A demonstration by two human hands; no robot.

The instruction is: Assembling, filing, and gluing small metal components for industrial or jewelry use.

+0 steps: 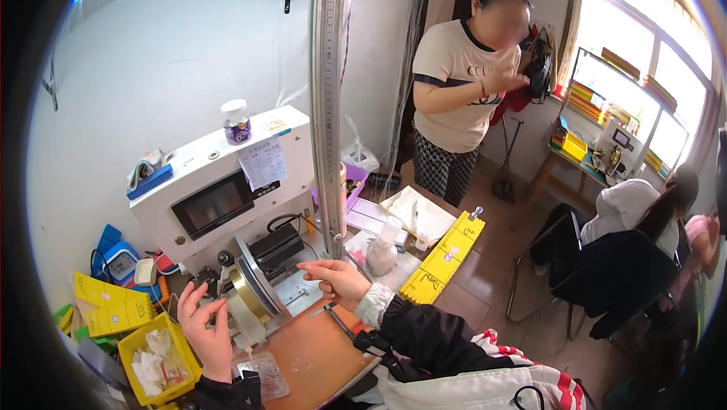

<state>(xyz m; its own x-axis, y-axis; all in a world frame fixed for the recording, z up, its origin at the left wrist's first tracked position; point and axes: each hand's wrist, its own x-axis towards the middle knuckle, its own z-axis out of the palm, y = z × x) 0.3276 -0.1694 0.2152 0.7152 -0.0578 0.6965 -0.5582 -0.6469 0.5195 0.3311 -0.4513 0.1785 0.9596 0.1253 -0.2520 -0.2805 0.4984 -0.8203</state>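
Observation:
Both my hands are raised in front of a white bench machine (pixel 219 175), on either side of its round drum with a brass-coloured rim (pixel 250 289). On the drum's left, my left hand (pixel 204 330) has thumb and forefinger brought together, the other fingers raised. My right hand (pixel 341 280) is right of the drum, its thumb and forefinger pinched and the other fingers curled. Whatever either pinch holds is too fine to make out. Below them, a clear plastic bag or tray (pixel 265 376) with tiny pieces lies on the brown work board (pixel 326 349).
A yellow bin (pixel 182 391) with crumpled white tissue stands at left, near a yellow board (pixel 113 308). An upright metal post (pixel 326 107) rises behind the drum. At right are a white bottle (pixel 382 247) and a long yellow board (pixel 443 258). One person (pixel 462 92) stands beyond; others sit at right.

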